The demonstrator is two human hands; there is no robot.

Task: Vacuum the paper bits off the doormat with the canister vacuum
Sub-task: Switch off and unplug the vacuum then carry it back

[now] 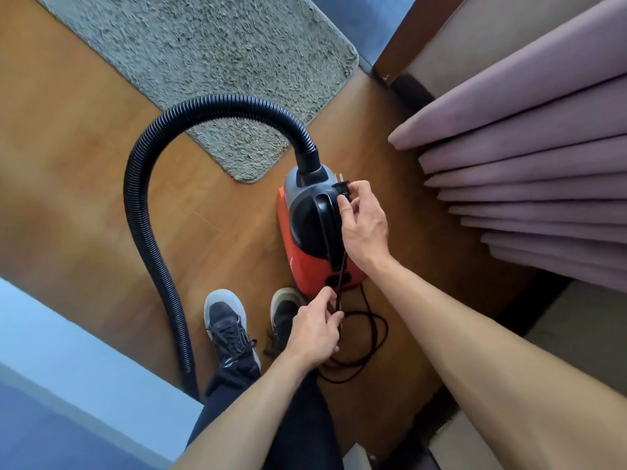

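Here, in the head view, the red and black plastic canister vacuum [315, 232] stands on the brown wooden floor [84, 198] right of the frame's centre, just below the lower corner of the grey-green shaggy doormat [210, 59], which fills the upper middle. A black ribbed hose [142, 184] rises from the vacuum's top, arcs left over the mat's edge and drops to the lower left. The right hand [364, 225] rests beside the vacuum's handle, fingers curled and pinching the black plug [342, 189] at its upper end. The left hand [314, 330], below the vacuum, pinches the black power cord [341, 283], which runs straight between both hands; the slack loops on the floor beside it. Dark sneakers with grey toes [227, 327] stand at lower centre. A mauve pleated curtain [526, 147] hangs along the right.
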